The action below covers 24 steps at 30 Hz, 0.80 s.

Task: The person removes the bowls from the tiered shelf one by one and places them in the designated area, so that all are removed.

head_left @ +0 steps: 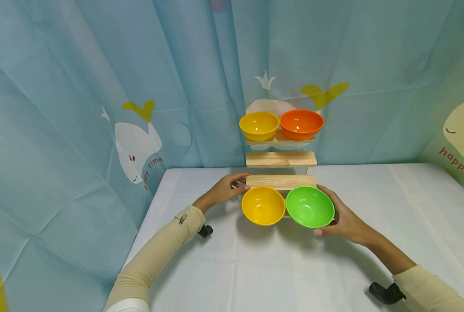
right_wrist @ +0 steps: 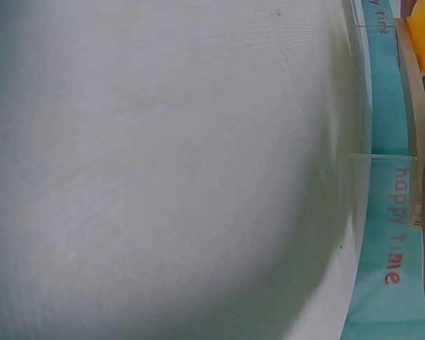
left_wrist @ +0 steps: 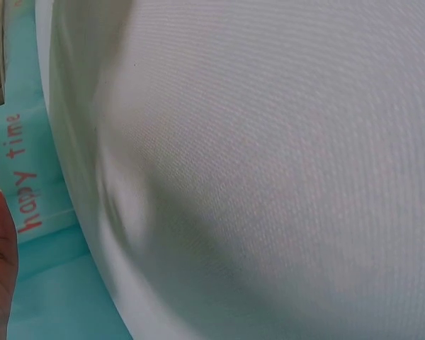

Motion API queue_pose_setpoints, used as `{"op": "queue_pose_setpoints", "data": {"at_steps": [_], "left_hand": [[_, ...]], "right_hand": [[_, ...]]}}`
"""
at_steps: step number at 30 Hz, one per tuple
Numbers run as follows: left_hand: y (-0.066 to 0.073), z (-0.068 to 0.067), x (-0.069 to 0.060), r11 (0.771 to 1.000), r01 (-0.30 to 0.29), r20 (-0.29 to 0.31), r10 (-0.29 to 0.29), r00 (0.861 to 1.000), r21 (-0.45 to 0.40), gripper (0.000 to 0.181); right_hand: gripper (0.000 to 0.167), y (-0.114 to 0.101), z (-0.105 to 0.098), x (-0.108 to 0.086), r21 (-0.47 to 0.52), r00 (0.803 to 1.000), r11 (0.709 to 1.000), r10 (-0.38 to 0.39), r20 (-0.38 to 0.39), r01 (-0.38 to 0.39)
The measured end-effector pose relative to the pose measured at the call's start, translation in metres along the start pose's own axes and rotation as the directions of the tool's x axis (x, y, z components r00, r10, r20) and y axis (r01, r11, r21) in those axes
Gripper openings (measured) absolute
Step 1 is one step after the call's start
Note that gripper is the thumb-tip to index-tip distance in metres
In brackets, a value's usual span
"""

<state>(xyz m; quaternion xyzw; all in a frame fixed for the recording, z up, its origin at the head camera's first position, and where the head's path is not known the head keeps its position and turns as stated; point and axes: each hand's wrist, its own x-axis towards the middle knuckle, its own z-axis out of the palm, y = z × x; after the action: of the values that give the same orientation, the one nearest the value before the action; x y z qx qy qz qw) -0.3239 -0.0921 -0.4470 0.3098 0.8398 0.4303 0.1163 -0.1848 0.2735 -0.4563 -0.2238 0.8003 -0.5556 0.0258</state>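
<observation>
At the far left, the blue curtain (head_left: 48, 130) bore a white whale print (head_left: 132, 149) with red "happy time" lettering. My left sleeve (head_left: 161, 255) slanted over the white tabletop (head_left: 270, 268), a small black device (head_left: 206, 231) beside its cuff. My left hand (head_left: 225, 188) was at the left end of the lower wooden board (head_left: 281, 182), thumb and index finger a little apart; I couldn't tell whether they gripped it. Next came 2 more boards, stepped behind: the middle board (head_left: 281, 159) and the top board (head_left: 276, 139), which carried the back yellow bowl (head_left: 259, 126) and, right of it, the orange bowl (head_left: 302, 125). In front of the lower board was the front yellow bowl (head_left: 263, 206), then the green bowl (head_left: 310, 207) just beside it, each open side up. My right hand (head_left: 346, 221) held the green bowl by its right side, fingers towards the back, thumb in front. Farther right was my right sleeve (head_left: 430, 286).
</observation>
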Motion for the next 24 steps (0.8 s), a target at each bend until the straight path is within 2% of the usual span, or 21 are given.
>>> {"op": "queue_pose_setpoints", "data": {"at_steps": [11,24], "left_hand": [[0.0003,-0.0010,0.0007,1.000,0.002,0.009,-0.002,1.000,0.000,0.055],[0.0000,-0.0016,0.0025,1.000,-0.002,0.017,0.001,1.000,0.015,0.055]], "right_hand": [[0.114,0.0030,-0.0011,0.0004,-0.042,1.000,0.999,0.019,-0.003,-0.020],[0.110,0.0015,-0.0043,0.0003,-0.038,1.000,0.999,0.011,0.004,-0.011]]}}
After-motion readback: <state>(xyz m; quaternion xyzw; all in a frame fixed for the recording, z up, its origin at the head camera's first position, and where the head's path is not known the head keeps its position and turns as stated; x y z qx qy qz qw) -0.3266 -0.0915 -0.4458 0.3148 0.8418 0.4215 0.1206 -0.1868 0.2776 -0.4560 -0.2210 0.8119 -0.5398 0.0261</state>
